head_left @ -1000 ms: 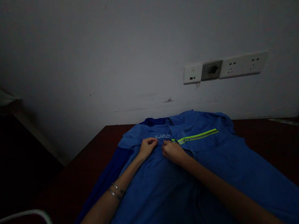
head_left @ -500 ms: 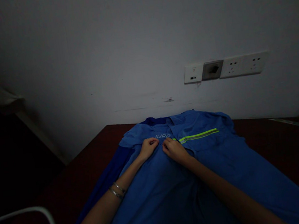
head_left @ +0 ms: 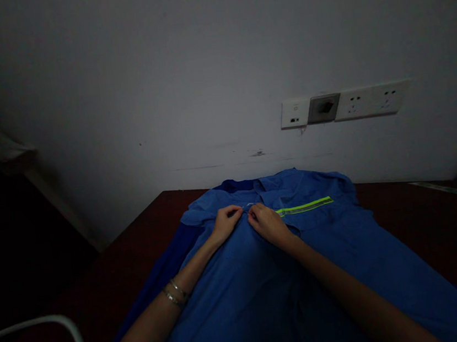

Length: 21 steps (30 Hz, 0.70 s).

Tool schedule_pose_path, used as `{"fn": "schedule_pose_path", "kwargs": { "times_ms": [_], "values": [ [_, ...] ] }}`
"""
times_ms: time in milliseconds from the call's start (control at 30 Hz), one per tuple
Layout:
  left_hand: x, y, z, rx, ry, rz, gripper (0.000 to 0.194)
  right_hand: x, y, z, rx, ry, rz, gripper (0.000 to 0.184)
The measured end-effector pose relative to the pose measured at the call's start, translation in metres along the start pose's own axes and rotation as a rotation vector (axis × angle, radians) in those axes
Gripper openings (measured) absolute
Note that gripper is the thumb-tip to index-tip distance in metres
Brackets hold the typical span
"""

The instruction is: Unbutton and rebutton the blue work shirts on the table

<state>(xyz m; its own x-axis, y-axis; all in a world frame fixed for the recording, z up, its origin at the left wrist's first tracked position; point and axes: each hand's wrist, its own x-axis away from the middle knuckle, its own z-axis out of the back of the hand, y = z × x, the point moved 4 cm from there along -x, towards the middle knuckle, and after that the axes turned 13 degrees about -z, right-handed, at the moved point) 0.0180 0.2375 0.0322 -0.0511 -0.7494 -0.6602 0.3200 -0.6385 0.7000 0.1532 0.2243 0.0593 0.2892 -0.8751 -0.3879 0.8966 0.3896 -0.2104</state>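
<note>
A blue work shirt (head_left: 339, 257) with a yellow-green reflective stripe (head_left: 304, 206) lies spread front-up on a dark red-brown table (head_left: 425, 213), its collar toward the wall. My left hand (head_left: 225, 221) and my right hand (head_left: 267, 223) sit close together on the upper chest just below the collar. Each pinches a bit of the blue fabric at the shirt's front opening. Between my fingertips the white chest lettering is mostly covered. Bracelets circle my left wrist (head_left: 176, 293).
A white wall rises right behind the table, with a row of sockets and a switch plate (head_left: 343, 106) above the shirt. A white curved chair rail (head_left: 60, 330) shows at the lower left. The room to the left is dark.
Both hands have crept a little up the shirt toward the collar and closer together, now covering the white lettering that showed between them before.
</note>
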Motion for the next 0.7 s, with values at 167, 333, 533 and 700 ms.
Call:
{"fn": "schedule_pose_path", "kwargs": {
  "times_ms": [167,333,533,700],
  "values": [
    [-0.005,0.013,0.002,0.009,0.013,-0.002,0.022,0.002,-0.002,0.012,0.02,0.001,0.004,0.022],
    [-0.007,0.02,0.003,0.02,0.004,-0.018,0.022,0.003,-0.004,0.017,0.014,0.026,0.013,0.022],
    [-0.008,0.026,0.003,-0.011,-0.007,0.002,0.02,0.001,-0.003,0.018,-0.054,0.007,0.005,0.021],
    [-0.009,0.025,0.005,0.032,-0.01,0.048,0.021,0.001,-0.002,0.019,-0.05,0.01,0.005,0.021]
  ]
}}
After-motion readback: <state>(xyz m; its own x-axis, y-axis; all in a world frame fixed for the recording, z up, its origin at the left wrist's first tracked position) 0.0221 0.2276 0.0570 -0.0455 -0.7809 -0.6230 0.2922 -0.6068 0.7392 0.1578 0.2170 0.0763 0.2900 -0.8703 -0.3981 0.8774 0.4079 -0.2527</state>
